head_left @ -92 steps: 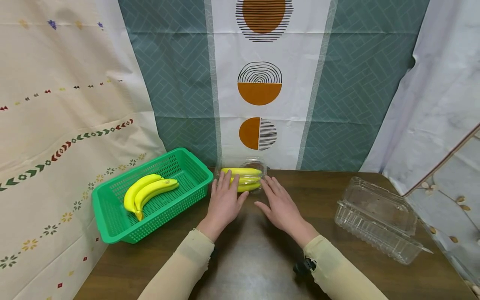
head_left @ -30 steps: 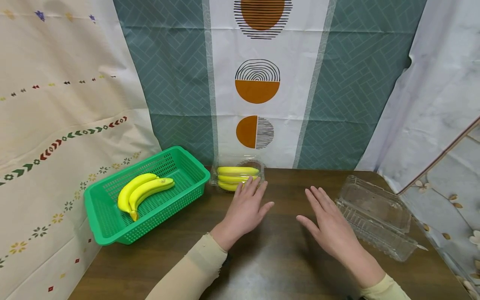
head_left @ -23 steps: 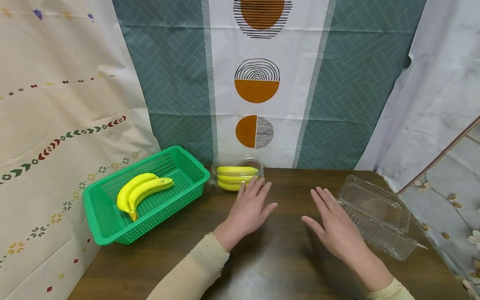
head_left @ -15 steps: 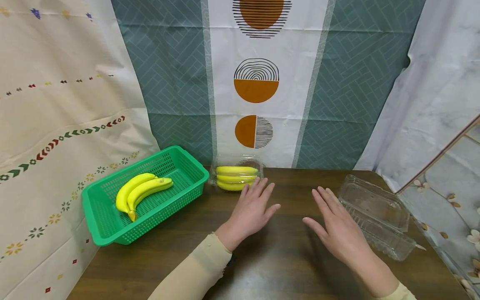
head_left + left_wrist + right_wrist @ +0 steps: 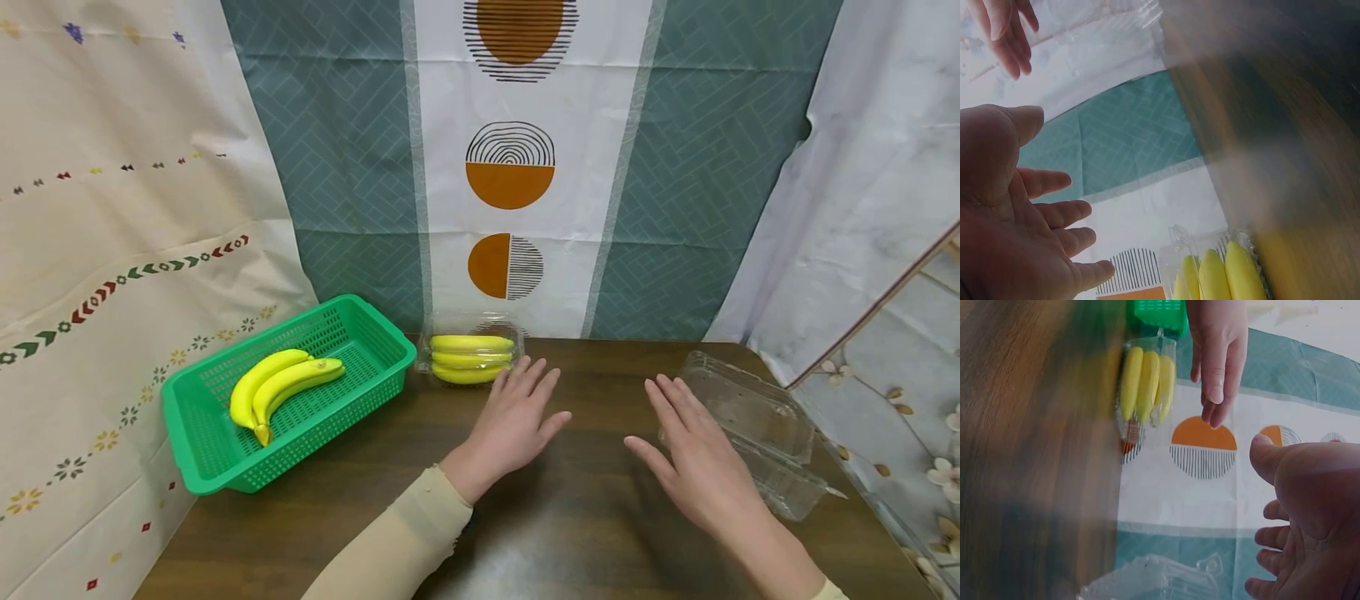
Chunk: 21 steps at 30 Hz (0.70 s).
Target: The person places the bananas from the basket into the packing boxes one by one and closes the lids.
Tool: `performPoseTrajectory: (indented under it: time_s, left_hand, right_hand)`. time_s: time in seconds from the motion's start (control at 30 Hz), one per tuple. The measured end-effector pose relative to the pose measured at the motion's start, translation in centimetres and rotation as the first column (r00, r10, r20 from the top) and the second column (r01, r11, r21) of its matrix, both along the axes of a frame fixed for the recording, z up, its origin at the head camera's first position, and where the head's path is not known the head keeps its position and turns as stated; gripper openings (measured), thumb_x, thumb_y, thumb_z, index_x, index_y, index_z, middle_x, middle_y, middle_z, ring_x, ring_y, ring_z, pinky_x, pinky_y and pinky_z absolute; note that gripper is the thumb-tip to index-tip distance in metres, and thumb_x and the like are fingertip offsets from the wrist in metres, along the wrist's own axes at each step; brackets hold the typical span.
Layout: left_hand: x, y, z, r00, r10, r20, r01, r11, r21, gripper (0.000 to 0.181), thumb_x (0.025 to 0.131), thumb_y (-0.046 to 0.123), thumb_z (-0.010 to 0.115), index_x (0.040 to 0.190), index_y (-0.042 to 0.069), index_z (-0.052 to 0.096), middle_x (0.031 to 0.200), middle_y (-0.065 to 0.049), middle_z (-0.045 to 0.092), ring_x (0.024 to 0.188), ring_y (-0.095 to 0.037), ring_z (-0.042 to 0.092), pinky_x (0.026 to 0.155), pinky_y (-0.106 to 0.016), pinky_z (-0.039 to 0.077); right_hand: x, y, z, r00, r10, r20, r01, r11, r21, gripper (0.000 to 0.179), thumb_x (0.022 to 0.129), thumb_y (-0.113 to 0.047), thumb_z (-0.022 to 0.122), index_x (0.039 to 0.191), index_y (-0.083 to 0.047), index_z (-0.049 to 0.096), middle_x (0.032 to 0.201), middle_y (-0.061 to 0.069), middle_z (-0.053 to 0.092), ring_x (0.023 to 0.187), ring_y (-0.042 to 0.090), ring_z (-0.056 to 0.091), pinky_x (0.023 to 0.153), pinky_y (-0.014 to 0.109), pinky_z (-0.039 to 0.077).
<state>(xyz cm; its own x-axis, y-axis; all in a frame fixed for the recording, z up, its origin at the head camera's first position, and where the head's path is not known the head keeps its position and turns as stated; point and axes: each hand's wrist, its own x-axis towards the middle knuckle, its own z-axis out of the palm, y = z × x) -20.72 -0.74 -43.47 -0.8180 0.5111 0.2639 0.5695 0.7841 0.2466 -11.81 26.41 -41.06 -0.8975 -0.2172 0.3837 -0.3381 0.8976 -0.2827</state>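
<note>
My left hand hovers over the table with fingers outstretched, holding nothing. Its fingertips come near the lower right corner of a transparent plastic box containing several yellow bananas at the table's back edge. Further right, my right hand is also held out with straight fingers and nothing in it. Behind it stands an open-lidded transparent plastic clamshell box, partly covered by that hand. The boxed bananas appear low in the left wrist view, apart from the fingers. In the right wrist view the clamshell shows at the bottom.
A green perforated basket sits on the left of the brown wooden table, with two joined bananas lying in it. Patterned cloths hang behind the table and along both sides.
Both hands were at the banana box about three seconds ago. They have since drawn back and shifted right, the right hand much further, to in front of the clamshell. The box stays put.
</note>
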Motion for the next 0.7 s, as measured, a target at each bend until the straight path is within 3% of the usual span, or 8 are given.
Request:
performPoseTrajectory:
  time_s: [0.23, 0.7]
  left_hand:
    - [0.2, 0.8, 0.2, 0.999, -0.028, -0.019, 0.028, 1.0, -0.002, 0.072, 0.113, 0.055, 0.058, 0.17, 0.014, 0.045, 0.178, -0.011, 0.035, 0.168, -0.032, 0.022, 0.133, -0.058, 0.019]
    - [0.4, 3.0, 0.2, 0.998, -0.059, -0.025, 0.058, 0.997, -0.043, 0.072, 0.114, 0.057, 0.055, 0.171, 0.016, 0.043, 0.178, -0.009, 0.035, 0.168, -0.031, 0.023, 0.132, -0.059, 0.022]
  right_hand:
    - [0.6, 1.4, 0.1, 0.999, -0.046, 0.024, 0.046, 0.999, 0.006, 0.091, 0.106, -0.046, 0.075, 0.174, -0.006, 0.03, 0.176, 0.024, 0.032, 0.167, 0.043, 0.019, 0.122, 0.073, 0.029]
    - [1.3, 4.0, -0.3, 0.995, -0.091, -0.033, 0.092, 0.995, 0.035, 0.089, 0.105, -0.041, 0.078, 0.171, -0.001, 0.034, 0.172, 0.028, 0.037, 0.165, 0.045, 0.022, 0.124, 0.071, 0.027]
